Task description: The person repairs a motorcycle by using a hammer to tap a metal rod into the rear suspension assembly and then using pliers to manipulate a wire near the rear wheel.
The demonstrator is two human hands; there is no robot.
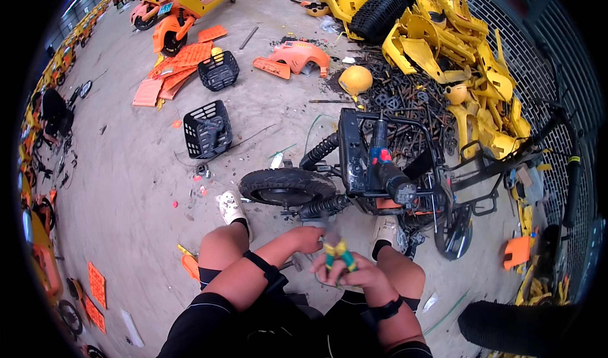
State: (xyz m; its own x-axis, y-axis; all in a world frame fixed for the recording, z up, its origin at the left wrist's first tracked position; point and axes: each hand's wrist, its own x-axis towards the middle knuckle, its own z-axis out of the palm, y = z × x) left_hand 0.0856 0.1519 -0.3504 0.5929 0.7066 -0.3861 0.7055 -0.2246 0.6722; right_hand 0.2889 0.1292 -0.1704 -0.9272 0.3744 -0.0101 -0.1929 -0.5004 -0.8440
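Observation:
My right hand [339, 271] grips pliers [337, 252] with green and yellow handles, their blurred head pointing up toward the black motor wheel. My left hand [307, 238] is closed beside the pliers' head, just below the wheel; what is in its fingers I cannot make out. The wheel [285, 188] lies on its side on a stripped scooter frame [351, 155], with black shock absorbers [320, 149] attached. A cordless drill [389, 181] with red and blue details rests on top of the frame. I sit low, with my knees either side of my hands.
Yellow panels [475, 60] and dark metal parts [402, 105] are heaped right. Black baskets [206, 130], orange panels [177, 67] and a scooter [202, 3] are ahead. A person [54, 114] works among parts at left. A bent frame [481, 187] stands beside me.

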